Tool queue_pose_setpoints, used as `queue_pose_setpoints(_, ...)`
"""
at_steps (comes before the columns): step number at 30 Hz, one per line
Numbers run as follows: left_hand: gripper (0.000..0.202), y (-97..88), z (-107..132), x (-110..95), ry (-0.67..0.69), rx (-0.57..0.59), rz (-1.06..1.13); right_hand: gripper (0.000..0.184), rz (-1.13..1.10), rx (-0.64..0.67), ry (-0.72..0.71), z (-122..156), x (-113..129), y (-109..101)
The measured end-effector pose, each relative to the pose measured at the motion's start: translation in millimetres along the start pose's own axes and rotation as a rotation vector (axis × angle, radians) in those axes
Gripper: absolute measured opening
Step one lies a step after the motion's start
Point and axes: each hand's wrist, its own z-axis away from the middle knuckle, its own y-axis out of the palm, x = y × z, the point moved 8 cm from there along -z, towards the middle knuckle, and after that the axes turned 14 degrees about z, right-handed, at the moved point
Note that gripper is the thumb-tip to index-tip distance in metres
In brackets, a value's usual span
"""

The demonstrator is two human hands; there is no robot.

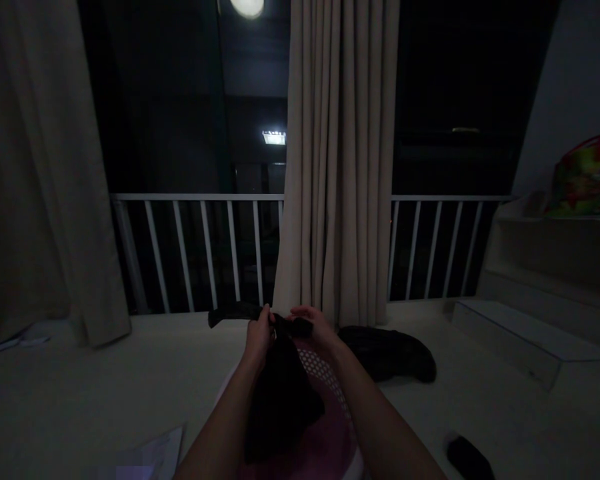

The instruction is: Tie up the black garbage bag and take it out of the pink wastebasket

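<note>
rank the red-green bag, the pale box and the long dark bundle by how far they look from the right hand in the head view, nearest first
1. long dark bundle: just beyond the right hand, on its right
2. pale box: farther right, low
3. red-green bag: far right edge, higher up

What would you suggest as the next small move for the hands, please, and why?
Perhaps ease the black cloth a little wider at its top: it looks bunched between the left hand and right hand, while the rest hangs over the pink basket.
</note>
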Motion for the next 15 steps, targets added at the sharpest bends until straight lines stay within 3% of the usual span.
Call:
queue_pose_setpoints(3,0.039,1.5,0.3,0.7,-0.001,0.026,0.0,0.035,0.036,-0.111,-0.072,-1.8,6.9,-8.4)
queue_pose_setpoints(8,0.039,0.5,-0.6,2.0,-0.011,0.017,0.01,0.038,0.143,-0.042,-0.033,-2.2,3.4,-2.6)
queue_pose_setpoints(15,0.039,0.8,-0.9,1.9,-0.01,0.008,0.02,0.022,0.202,-0.006,-0.006,2.7,1.2,1.5)
